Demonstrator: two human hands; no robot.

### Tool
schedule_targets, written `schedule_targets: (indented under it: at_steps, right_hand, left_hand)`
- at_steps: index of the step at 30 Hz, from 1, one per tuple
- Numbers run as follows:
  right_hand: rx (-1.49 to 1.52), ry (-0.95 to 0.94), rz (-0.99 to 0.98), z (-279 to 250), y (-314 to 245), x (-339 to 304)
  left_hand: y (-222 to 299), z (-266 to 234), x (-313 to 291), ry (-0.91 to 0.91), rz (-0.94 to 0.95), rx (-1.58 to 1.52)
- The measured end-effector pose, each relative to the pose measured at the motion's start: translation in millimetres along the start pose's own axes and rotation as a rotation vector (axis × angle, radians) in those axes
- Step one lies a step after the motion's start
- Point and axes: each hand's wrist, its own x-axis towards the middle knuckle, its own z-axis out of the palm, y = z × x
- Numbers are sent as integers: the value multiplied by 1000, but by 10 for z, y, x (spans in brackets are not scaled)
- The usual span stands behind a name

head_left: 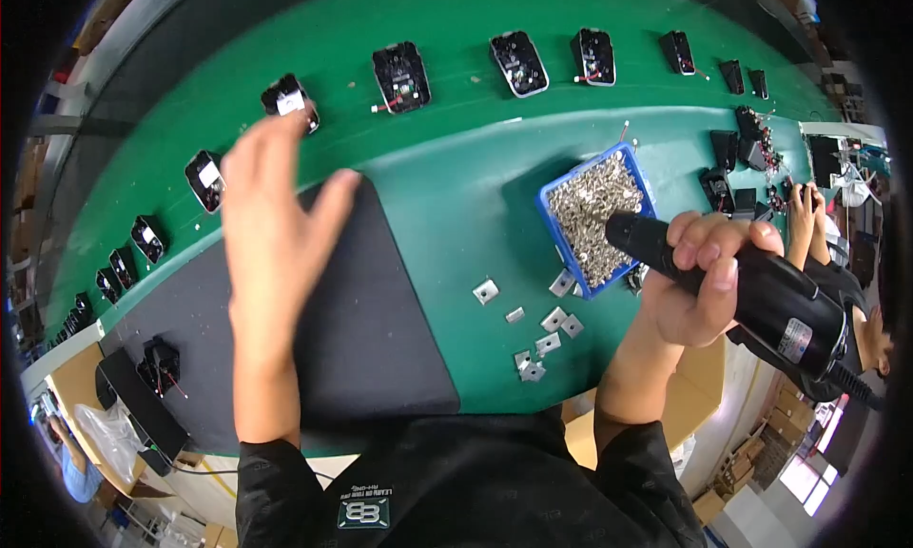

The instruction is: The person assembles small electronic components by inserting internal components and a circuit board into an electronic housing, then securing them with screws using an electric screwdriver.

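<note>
My left hand (266, 206) is stretched out over the green belt, fingers extended and thumb apart. Its fingertips overlap a black plastic housing (278, 92) with a white patch inside; whether they touch it I cannot tell. In my right hand (704, 287) is a black electric screwdriver (789, 306), its cable trailing to the right. The screwdriver's nose points left, above a blue bin (644, 182) full of small silver screws (590, 201). Several flat metal plates with holes (553, 318) lie loose on the green table near the bin.
More black housings (401, 77) sit spaced along the green belt (447, 35). A dark mat (380, 329) covers the table's left part, with a black wired part (160, 363) on it. Black parts with wires (751, 153) are heaped at right, near another person's hands (806, 220).
</note>
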Motion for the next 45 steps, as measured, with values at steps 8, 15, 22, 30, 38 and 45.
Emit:
schedule_targets:
  at_steps: [8,15,22,30,38,45]
  right_hand:
    - [165,-7,-54,-67,-301,89]
    - [141,-10,-71,-198,-417,22]
    - [148,30,-64,-292,-399,12]
    - [138,64,-48,-283,-372,26]
    - [117,112,-46,-287,-357,43]
    - [130,117,24,-302,-293,112]
  left_hand:
    - [997,171,-976,-568,482,-504]
    - [984,178,-864,-414,375,-473]
    - [1008,228,-812,-431,275,-456]
    - [855,361,-740,-482,68,-486]
    - [570,336,-552,-361,134,-531]
    - [412,270,-218,-340,-64,-541]
